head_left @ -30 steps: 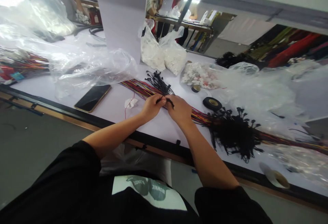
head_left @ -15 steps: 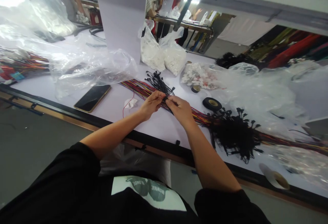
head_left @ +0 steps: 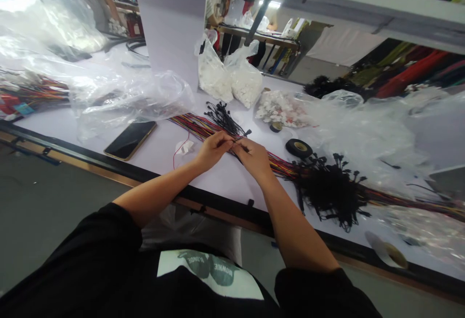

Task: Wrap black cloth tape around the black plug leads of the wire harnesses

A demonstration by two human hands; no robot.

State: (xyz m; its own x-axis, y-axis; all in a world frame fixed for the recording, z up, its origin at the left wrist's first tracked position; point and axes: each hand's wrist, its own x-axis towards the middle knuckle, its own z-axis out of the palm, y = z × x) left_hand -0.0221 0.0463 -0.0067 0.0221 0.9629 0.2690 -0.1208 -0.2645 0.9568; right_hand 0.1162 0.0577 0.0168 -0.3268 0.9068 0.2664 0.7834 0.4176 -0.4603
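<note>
My left hand (head_left: 212,149) and my right hand (head_left: 253,156) meet over a long bundle of coloured wires (head_left: 283,166) that lies across the white table (head_left: 225,177). Both hands pinch a thin black cable tie (head_left: 242,136) whose free end sticks up and to the right between them. A small heap of loose black cable ties (head_left: 222,117) lies just behind my hands. A large dark cluster of ties (head_left: 332,191) wraps the bundle to my right.
A phone (head_left: 130,139) lies face up at the left, beside crumpled clear plastic bags (head_left: 119,95). A black tape roll (head_left: 299,148) and a smaller one (head_left: 275,127) sit behind the wires. Two bags of white parts (head_left: 228,78) stand further back. Another tape roll (head_left: 388,256) lies near the front edge.
My hands have lifted slightly off the bundle and drawn the black tie upward; its tip now points up and right between my fingers.
</note>
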